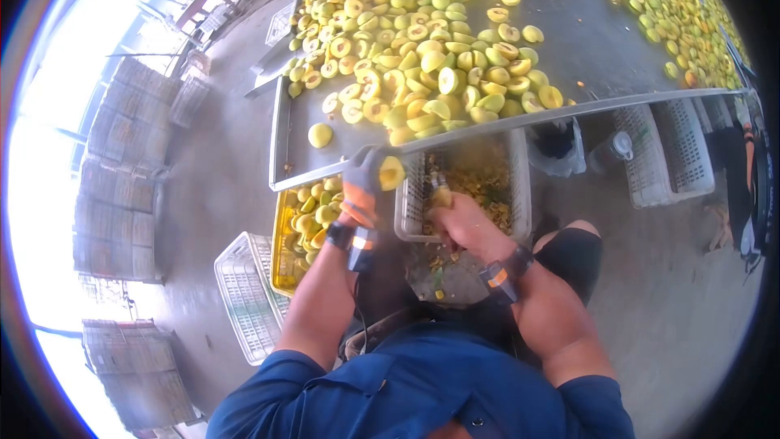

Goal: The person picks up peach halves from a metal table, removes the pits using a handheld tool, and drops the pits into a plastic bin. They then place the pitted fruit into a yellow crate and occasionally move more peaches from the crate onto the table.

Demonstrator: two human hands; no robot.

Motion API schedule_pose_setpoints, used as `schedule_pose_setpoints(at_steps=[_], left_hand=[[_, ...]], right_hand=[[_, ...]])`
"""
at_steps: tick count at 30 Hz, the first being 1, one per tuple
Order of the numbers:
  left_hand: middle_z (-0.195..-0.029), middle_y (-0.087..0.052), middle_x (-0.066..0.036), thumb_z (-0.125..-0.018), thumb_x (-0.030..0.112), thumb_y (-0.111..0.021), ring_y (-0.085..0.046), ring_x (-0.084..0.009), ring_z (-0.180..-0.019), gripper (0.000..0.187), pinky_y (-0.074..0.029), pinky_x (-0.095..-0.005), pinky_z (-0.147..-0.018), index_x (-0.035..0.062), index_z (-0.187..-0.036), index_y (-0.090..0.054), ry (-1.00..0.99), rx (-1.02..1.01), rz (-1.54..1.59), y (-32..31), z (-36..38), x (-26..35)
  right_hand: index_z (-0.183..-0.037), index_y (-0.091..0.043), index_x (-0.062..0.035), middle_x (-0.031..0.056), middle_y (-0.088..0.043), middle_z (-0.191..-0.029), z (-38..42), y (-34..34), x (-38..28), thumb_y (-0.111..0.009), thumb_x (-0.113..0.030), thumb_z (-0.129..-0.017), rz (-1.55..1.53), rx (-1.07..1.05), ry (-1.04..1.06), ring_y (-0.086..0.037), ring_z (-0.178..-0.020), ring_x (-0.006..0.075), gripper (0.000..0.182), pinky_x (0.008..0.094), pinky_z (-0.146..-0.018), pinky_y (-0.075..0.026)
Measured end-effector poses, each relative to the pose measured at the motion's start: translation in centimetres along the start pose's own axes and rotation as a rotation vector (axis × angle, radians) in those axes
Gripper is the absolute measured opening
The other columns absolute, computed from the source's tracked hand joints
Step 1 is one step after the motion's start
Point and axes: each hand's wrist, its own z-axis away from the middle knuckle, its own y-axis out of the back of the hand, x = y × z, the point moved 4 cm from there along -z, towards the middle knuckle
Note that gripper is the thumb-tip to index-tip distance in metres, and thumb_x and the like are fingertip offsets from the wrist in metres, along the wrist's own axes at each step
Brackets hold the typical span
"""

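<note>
Fruit half (392, 173) sits in my left hand (364, 172), grip closed on it, just left of the tool (439, 187) my right hand (468, 218) clasps; long axis unclear.

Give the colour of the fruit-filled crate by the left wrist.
Yellow crate, best seen in the head view.
</note>
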Motion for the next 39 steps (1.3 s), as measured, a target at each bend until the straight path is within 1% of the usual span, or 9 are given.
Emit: schedule_pose_setpoints(at_steps=[3, 6, 9, 14, 20, 23, 25, 29, 39], left_hand=[[-0.109, -0.078, -0.01, -0.094, 0.003, -0.068, -0.075, -0.0231, -0.091, 0.025, -0.059, -0.0328, -0.081, 0.0091, -0.117, -0.079, 0.182, 0.072, 0.0, 2.5, 3.0, -4.6], [-0.095, -0.079, -0.006, -0.099, 0.016, -0.072, -0.068, -0.0118, -0.082, 0.02, -0.054, -0.029, -0.075, 0.004, -0.112, -0.082, 0.736, 0.225, 0.453, 4.8, 7.4, -10.6], [-0.088, -0.079, -0.01, -0.09, 0.034, -0.085, -0.071, -0.018, -0.079, 0.033, -0.056, -0.0335, -0.08, 0.0028, -0.098, -0.084, 1.003, 0.017, -0.034, 8.8, 9.0, -13.5], [-0.115, -0.077, -0.015, -0.083, 0.032, -0.089, -0.072, -0.038, -0.11, 0.041, -0.057, -0.0433, -0.099, 0.009, -0.116, -0.08, 0.689, 0.162, -0.281, 8.2, 3.1, -18.7], [-0.123, -0.074, -0.018, -0.086, 0.026, -0.086, -0.071, -0.0372, -0.115, 0.051, -0.059, -0.0434, -0.097, 0.0078, -0.132, -0.072, 0.515, -0.131, -0.52, 0.4, -2.4, -26.8], [-0.121, -0.075, -0.016, -0.09, 0.019, -0.079, -0.074, -0.0325, -0.105, 0.05, -0.063, -0.039, -0.086, 0.003, -0.136, -0.068, 0.935, -0.076, 0.302, 1.9, -3.0, -26.8], [-0.117, -0.078, -0.012, -0.093, 0.009, -0.074, -0.076, -0.0225, -0.091, 0.043, -0.064, -0.0336, -0.078, -0.0003, -0.134, -0.07, 1.079, 0.043, 1.177, 2.9, -2.2, -23.1], [-0.122, -0.078, -0.011, -0.087, -0.008, -0.077, -0.075, -0.0186, -0.107, 0.051, -0.063, -0.0332, -0.089, -0.0005, -0.137, -0.069, 0.467, -0.156, 0.535, 4.4, -2.6, -8.9], [-0.127, -0.077, -0.011, -0.09, -0.007, -0.072, -0.072, -0.0167, -0.112, 0.05, -0.057, -0.0317, -0.098, 0.0027, -0.139, -0.07, 0.343, -0.172, 0.537, -1.4, 0.4, 1.9]], right_hand=[[-0.094, -0.06, 0.0014, 0.0059, -0.059, -0.065, -0.5, 0.7, 0.6, -0.063, -0.014, -0.098, 0.029, 0.085, 0.026, -0.056, -0.047, 0.0164, 0.016, 0.0339, -0.043, -0.042], [-0.099, -0.059, 0.0014, 0.0048, -0.058, -0.066, -0.8, 0.3, 1.2, -0.063, -0.015, -0.099, 0.017, 0.052, 0.029, -0.056, -0.048, 0.0152, 0.017, 0.0334, -0.044, -0.044], [-0.102, -0.058, 0.001, 0.0035, -0.058, -0.068, -0.5, -0.3, 0.3, -0.064, -0.018, -0.099, 0.069, 0.041, 0.033, -0.057, -0.05, 0.0141, 0.02, 0.0331, -0.045, -0.045], [-0.102, -0.061, 0.0008, 0.0083, -0.062, -0.074, -1.8, -0.7, 0.6, -0.065, -0.022, -0.098, 0.163, 0.066, 0.004, -0.061, -0.056, 0.0186, 0.023, 0.0369, -0.053, -0.049], [-0.104, -0.064, 0.0033, 0.0226, -0.07, -0.089, -3.5, -0.9, 1.3, -0.067, -0.024, -0.096, 0.403, 0.136, 0.071, -0.068, -0.085, 0.039, 0.029, 0.0468, -0.079, -0.054], [-0.106, -0.064, 0.0036, 0.0243, -0.071, -0.093, -2.9, -0.9, 0.2, -0.066, -0.023, -0.096, 0.411, 0.141, 0.082, -0.069, -0.09, 0.0417, 0.028, 0.0473, -0.082, -0.054], [-0.108, -0.064, 0.0035, 0.0246, -0.071, -0.093, -2.9, -1.1, 0.0, -0.066, -0.022, -0.096, 0.385, 0.113, 0.098, -0.069, -0.089, 0.0424, 0.028, 0.0476, -0.083, -0.054], [-0.11, -0.063, 0.0024, 0.0263, -0.07, -0.093, -2.0, -2.0, -3.2, -0.065, -0.018, -0.097, 0.43, 0.121, 0.232, -0.069, -0.088, 0.0449, 0.024, 0.0481, -0.082, -0.054], [-0.113, -0.059, 0.0061, 0.0342, -0.069, -0.099, -0.3, -1.0, -3.3, -0.061, -0.013, -0.097, 0.555, 0.264, 0.376, -0.067, -0.097, 0.0556, 0.025, 0.0549, -0.084, -0.054]])
